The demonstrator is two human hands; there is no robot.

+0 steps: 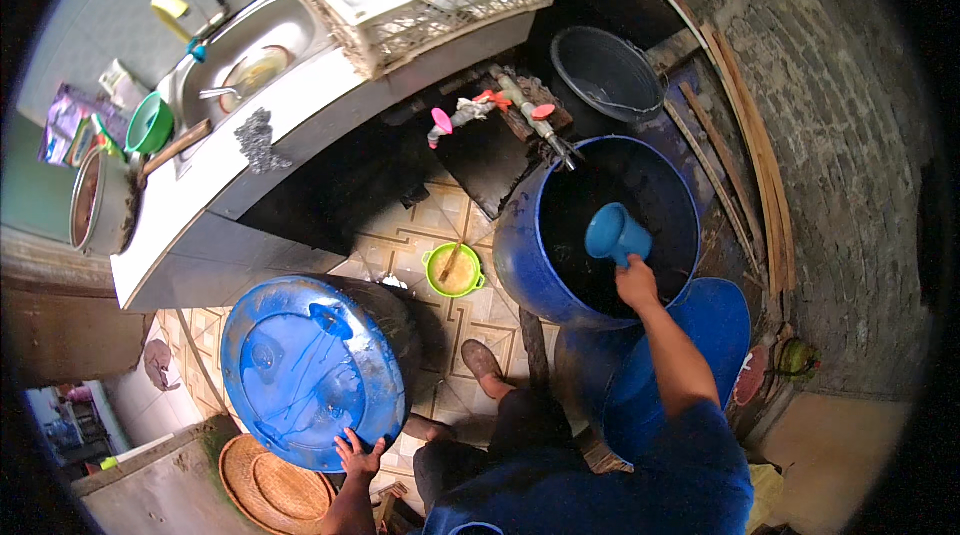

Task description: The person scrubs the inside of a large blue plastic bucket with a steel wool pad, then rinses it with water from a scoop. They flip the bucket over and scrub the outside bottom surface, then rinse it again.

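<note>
My right hand (637,285) is closed round the handle of a blue plastic dipper (606,231). It holds the dipper over the mouth of an open blue barrel (520,265), whose inside looks dark. Whether the dipper has water in it I cannot tell. At the lower left, my left hand (357,456) lies with fingers spread on the near edge of a round blue lid (290,365). Wet patches shine on this lid, which tops a dark drum (385,320).
Pipes with a red-handled tap (490,98) reach over the barrel. Behind it stands a black tub (605,75). A green basin (453,270) sits on the tiled floor. A curved counter holds a sink (290,15) and a dish crate (450,25). Wooden planks (765,165) lean along the right wall.
</note>
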